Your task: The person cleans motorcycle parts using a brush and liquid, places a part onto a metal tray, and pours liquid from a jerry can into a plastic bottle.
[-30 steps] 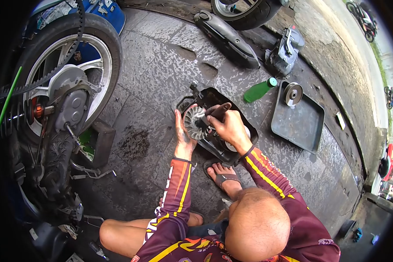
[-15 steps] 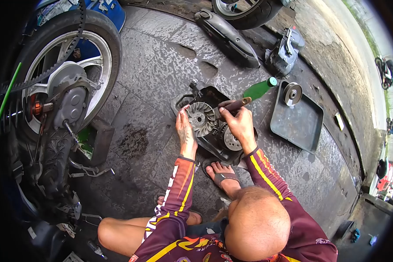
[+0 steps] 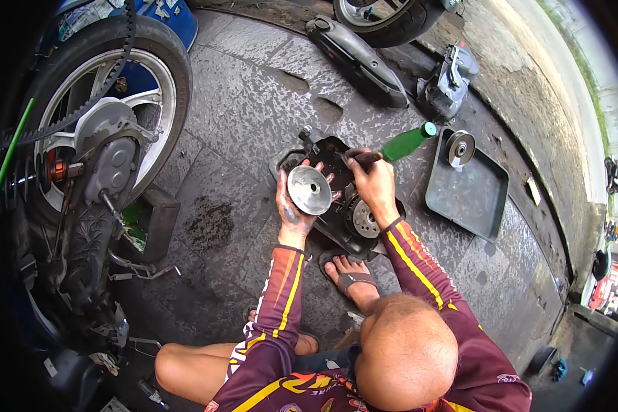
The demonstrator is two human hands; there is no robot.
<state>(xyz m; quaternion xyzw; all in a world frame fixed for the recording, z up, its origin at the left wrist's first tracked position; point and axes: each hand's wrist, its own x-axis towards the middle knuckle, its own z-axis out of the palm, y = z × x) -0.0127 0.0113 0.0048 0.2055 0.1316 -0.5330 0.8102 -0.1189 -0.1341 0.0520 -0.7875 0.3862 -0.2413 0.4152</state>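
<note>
We look down on a dark tiled floor (image 3: 240, 89), patchy with grey stains. At the bottom a person (image 3: 484, 347) in a maroon sleeved top sits facing away from us, one sandalled foot forward. To the left stands a motorcycle wheel (image 3: 180, 96), a toothed belt (image 3: 128, 41) hanging over it. Near the top, a long black cover (image 3: 357, 62) lies on the floor. In the centre, in front of the foot, we find an oily black tub (image 3: 350, 245); to its right, a shallow grey tray (image 3: 463, 202), then a green bottle (image 3: 403, 143) between the two.

Both hands are above the tub. The left hand (image 3: 292, 214) has its fingers spread beneath a round metal disc (image 3: 309, 193), fingertips showing past its right edge; the disc's smooth, dished face is turned up to us. The right hand (image 3: 375, 189), just beside it but apart from the disc, has its fingers curled around a dark tool (image 3: 369, 158), mostly hidden by the grip. A round slotted metal part (image 3: 365, 220) sits in the tub below the right wrist, and a small pulley (image 3: 460, 146) rests in the tray's upper corner.
</note>
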